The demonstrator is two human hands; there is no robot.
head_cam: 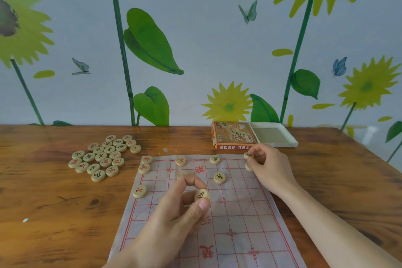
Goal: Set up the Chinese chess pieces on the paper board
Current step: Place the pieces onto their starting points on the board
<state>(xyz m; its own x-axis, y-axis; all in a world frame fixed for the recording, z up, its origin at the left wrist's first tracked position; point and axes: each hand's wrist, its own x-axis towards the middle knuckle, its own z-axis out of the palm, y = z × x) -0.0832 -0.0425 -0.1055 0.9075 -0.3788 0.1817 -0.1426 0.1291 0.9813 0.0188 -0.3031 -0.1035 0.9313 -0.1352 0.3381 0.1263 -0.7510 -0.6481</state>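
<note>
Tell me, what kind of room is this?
Probably a playroom or a room at home, though that is a guess. The wall is painted with big sunflowers and butterflies, and a wooden table holds a paper board, Chinese chess pieces and the game's box.

paper board (239,220) right in front of me on the tabletop (54,213), pile of loose pieces (102,156) off to its left, box (233,135) behind it
</note>
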